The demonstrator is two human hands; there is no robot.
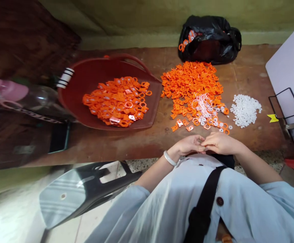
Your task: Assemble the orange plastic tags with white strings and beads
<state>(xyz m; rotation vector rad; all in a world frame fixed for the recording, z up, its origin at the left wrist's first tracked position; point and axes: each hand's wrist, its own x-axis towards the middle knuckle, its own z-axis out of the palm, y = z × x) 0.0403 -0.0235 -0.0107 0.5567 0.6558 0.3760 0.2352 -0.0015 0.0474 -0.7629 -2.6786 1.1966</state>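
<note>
My left hand [191,144] and my right hand [219,143] meet at the table's front edge, close to my body. Their fingertips are pinched together; whatever lies between them is too small or hidden to name. Just beyond is a heap of orange plastic pieces [191,79], some with hexagonal rings. On its near side lies a bundle of white and pink strings [203,104] with small white discs among them. To the right is a pile of small white plastic parts [245,110].
A dark red basket [106,64] on the left holds more orange pieces. Behind the heap sits a black plastic bag [212,37] with similar pieces. A pink-lidded bottle [40,98] and a phone [59,137] are at far left. A grey stool [63,195] stands below; a pale panel [292,67] rises right.
</note>
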